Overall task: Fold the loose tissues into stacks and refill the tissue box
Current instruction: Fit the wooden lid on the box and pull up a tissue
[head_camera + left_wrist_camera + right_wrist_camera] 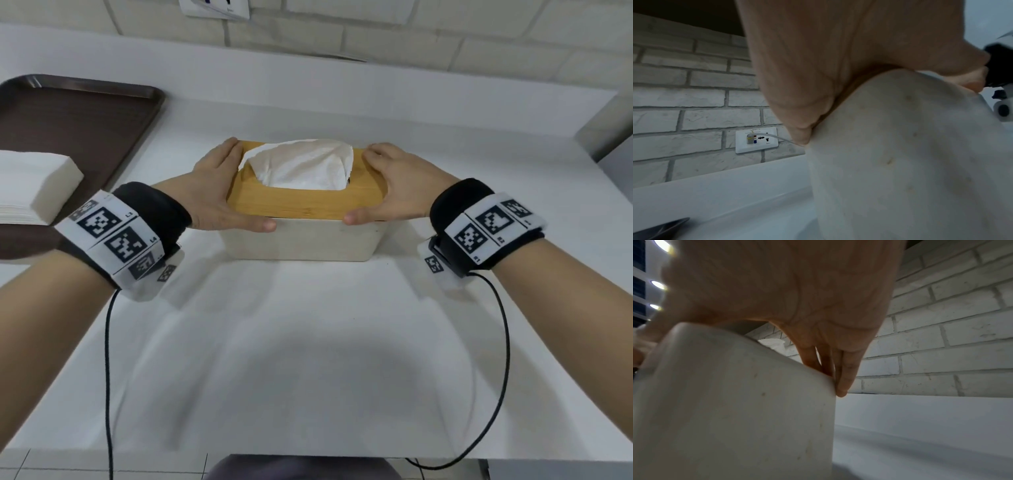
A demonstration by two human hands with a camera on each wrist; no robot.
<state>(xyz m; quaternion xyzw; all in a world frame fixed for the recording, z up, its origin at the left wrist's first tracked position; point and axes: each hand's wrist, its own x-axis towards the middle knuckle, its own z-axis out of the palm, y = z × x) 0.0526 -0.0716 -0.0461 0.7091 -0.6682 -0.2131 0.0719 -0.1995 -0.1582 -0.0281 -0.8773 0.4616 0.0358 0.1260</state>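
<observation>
Nearest the lens, two forearms in black wristbands with printed markers reach forward, cables trailing back over the near edge of the white desk [308, 342]. Left hand [219, 192] on the left end of the tissue box [298, 236], right hand [397, 192] on the right end, and each grip is spread wide: thumb along the near edge of the wooden lid [301, 202], fingers [844, 373] laid straight over the far corner, pressing rather than curling. From the left wrist the palm [818, 65] sits flat on the box's rounded corner. The box stands mid-desk, nearer the far edge, long axis running left to right, opening facing up with a white tissue [301, 164] puffed out of the slot. At the desk's left edge lies a dark brown tray [85, 116], a stack of tissues [30, 185] on its near part. Behind it all, a pale brick wall [941, 321] carrying a socket plate [756, 140] with a cable plugged in.
</observation>
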